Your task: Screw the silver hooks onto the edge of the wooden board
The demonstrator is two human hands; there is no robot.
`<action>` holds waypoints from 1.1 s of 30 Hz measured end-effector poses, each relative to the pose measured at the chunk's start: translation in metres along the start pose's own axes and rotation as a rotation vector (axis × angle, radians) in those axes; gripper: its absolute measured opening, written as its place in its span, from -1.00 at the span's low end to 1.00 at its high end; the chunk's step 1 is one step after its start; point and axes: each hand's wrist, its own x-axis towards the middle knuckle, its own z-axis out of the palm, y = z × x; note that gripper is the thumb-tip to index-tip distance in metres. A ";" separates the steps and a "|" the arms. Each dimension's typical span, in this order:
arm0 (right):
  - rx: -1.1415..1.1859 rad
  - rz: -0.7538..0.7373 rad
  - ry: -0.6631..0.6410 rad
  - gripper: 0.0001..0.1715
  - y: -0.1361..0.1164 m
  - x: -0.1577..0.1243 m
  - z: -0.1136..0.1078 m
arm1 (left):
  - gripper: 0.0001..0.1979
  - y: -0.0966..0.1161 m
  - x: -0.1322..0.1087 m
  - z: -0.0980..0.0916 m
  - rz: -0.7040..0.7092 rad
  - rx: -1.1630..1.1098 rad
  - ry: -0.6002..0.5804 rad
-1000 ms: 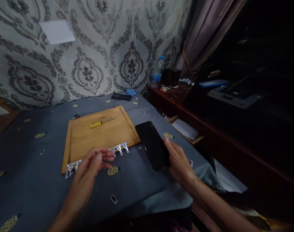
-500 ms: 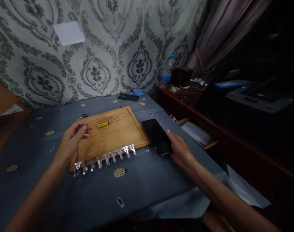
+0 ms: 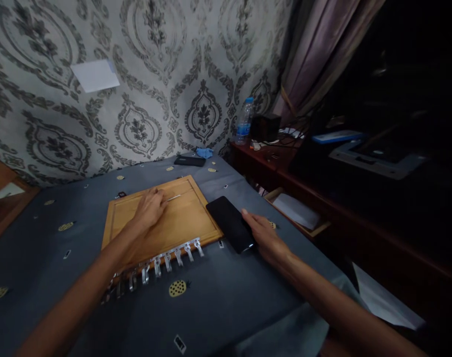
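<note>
My left hand rests on the wooden board, its fingers curled over the handle of a screwdriver. Only the screwdriver's metal shaft shows, pointing right; the yellow handle is hidden under the fingers. My right hand grips a black phone by its right side, thumb on top, just beside the board's right edge. Along the front edge of the board runs a metal strip with several hooks; my left forearm passes above its left end.
A dark flat case and a blue crumpled cloth lie near the patterned wall. To the right, a dark red desk carries a water bottle, and its drawer stands open. The patterned bedcover lies beneath the board.
My left hand has moved right from the board's left side onto the screwdriver, covering its handle. My right hand still holds the phone. The view has tilted slightly up and right.
</note>
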 end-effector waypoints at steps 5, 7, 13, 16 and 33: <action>-0.148 -0.073 -0.050 -0.34 0.000 0.009 -0.005 | -0.65 -0.012 -0.012 -0.005 -0.007 0.080 -0.062; -0.239 -0.121 -0.050 -0.36 0.001 0.015 -0.008 | -0.70 -0.016 -0.018 -0.007 -0.029 0.079 -0.070; -0.569 -0.246 -0.012 -0.45 0.003 0.030 -0.014 | -0.73 -0.015 -0.034 -0.016 -0.074 -0.031 -0.036; -0.705 -0.284 -0.023 -0.43 0.002 0.029 -0.013 | -0.70 -0.012 -0.040 -0.023 -0.105 -0.122 0.008; -0.984 -0.420 -0.023 -0.48 0.012 0.020 -0.009 | -0.58 0.065 -0.092 -0.047 -0.527 -1.420 0.076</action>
